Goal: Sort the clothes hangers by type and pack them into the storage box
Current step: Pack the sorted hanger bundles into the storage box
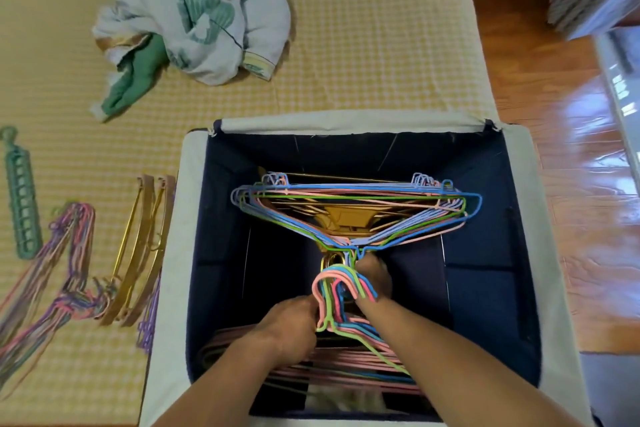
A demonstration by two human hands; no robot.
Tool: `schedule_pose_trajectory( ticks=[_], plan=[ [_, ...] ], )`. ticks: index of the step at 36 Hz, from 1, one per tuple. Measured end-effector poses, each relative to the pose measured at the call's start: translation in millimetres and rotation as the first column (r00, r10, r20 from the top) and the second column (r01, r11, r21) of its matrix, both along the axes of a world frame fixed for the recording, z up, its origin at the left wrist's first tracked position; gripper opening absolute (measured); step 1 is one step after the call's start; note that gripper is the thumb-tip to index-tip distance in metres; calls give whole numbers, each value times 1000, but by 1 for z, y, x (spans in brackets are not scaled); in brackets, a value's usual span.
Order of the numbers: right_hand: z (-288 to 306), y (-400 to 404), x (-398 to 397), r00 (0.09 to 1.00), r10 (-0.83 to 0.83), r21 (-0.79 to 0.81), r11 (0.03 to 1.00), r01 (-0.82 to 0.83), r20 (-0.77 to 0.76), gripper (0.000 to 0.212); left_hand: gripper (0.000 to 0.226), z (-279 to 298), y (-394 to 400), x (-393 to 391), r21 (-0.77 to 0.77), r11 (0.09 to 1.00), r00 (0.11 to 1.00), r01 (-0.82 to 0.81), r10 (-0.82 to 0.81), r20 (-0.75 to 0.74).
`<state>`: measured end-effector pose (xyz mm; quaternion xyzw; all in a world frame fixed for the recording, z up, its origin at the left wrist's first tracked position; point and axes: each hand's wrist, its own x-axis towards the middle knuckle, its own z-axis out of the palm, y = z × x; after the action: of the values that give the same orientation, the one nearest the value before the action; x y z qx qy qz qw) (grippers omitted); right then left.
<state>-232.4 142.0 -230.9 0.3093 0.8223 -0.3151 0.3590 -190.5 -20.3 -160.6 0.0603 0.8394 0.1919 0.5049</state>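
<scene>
A storage box (519, 146) with a dark blue lining and pale rim stands open on the bed. Inside it lies a stack of thin coloured wire hangers (353, 205) over gold ones, hooks towards me. A second bundle of coloured wire hangers (349, 350) lies at the box's near side. My left hand (291, 326) grips the hooks of the near bundle. My right hand (375, 276) grips the necks of the far stack just below its hooks. Outside the box at left lie gold hangers (138, 253) and a loose pile of coloured wire hangers (62, 274).
A green multi-hole hanger (19, 194) lies at the far left on the yellow checked bedcover (363, 45). A crumpled white and green cloth (194, 11) sits behind. A wooden floor (571, 184) runs along the right, with grey furniture at the top right.
</scene>
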Motion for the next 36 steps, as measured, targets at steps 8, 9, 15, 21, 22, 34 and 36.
schedule_pose_trajectory(
  ticks=[8, 9, 15, 21, 22, 34, 36],
  plan=[
    [-3, 19, -10, 969, 228, 142, 966, -214, -94, 30, 43, -9, 1, -11, -13, 1000, 999, -28, 29, 39],
    [-2, 18, -8, 968, 228, 143, 967, -212, -105, 28, 43, -11, 1, -12, -10, 999, 998, -37, 37, 44],
    [-11, 17, -8, 980, 148, 35, 989, -144, -135, 22, 31, -30, 1, -17, 8, 993, 990, -120, 119, 70],
    [-37, 34, -9, 969, 218, -51, 973, -225, -119, 36, 23, -58, -5, -26, 34, 980, 973, -195, 189, 134],
    [-39, 36, -8, 968, 224, -60, 971, -232, -115, 38, 23, -61, -5, -26, 39, 980, 971, -197, 190, 142],
    [-14, 58, -9, 997, 58, -510, 857, -74, -47, 60, 24, -68, -11, -20, 77, 982, 970, -173, 156, 186],
    [3, 61, -12, 1000, 13, -576, 818, -7, 7, 59, 23, -68, -12, -20, 72, 984, 972, -162, 146, 183]
  ],
)
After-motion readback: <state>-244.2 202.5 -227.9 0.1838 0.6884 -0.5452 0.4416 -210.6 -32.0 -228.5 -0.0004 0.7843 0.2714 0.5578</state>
